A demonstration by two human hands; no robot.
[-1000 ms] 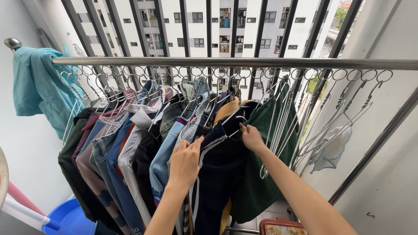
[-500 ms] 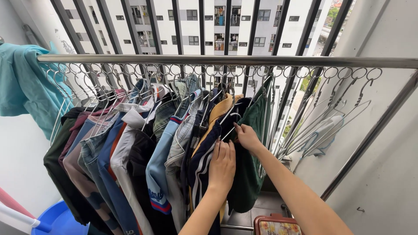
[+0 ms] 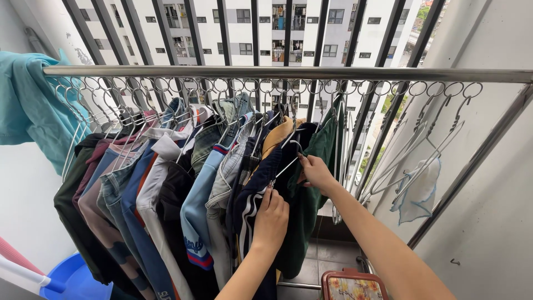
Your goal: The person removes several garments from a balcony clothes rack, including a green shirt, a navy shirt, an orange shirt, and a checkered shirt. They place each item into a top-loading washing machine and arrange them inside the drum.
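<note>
A navy garment with white stripes [image 3: 252,203] hangs among a packed row of clothes, draped on a metal wire hanger [image 3: 286,161] whose arm slants up to the right. The left hand [image 3: 270,221] grips the fabric just below the hanger's lower end; the right hand [image 3: 316,173] pinches the hanger's upper end, beside a dark green garment [image 3: 311,200]

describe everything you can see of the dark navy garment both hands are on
The dark navy garment looks like soft knit fabric with white stripes running down its side. It hangs on a thin metal wire hanger among the crowded clothes under the steel rail, between a denim piece and a dark green garment. The left hand grips its upper edge; the right hand pinches the hanger wire at its shoulder. Its lower part is hidden behind the left arm.
</note>
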